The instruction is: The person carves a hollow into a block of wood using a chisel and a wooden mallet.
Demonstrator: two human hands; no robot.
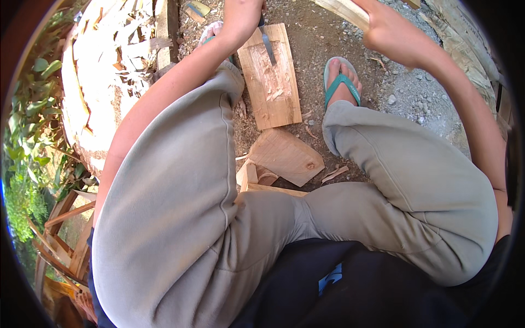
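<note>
My left hand [244, 15] is at the top edge, partly cut off, closed round a chisel [267, 46] with a dark metal blade. The blade's end rests on a thick wooden block [278, 104] lying on the ground between my feet. A rough hollow is cut into the block's upper face, with torn fibres and loose shavings in it. Up at the right, my right hand [383, 34] grips a pale length of wood [345, 12], raised apart from the block. Its far end is out of view.
Nearer my seat lie another cut wooden block [287, 156] and smaller offcuts [250, 174]. My sandalled foot [342, 82] stands right of the carved block. Grey gravel [421, 98] covers the ground further right. Sunlit wood scraps [131, 49], leafy plants [33, 136] and wooden strips [65, 246] are at the left.
</note>
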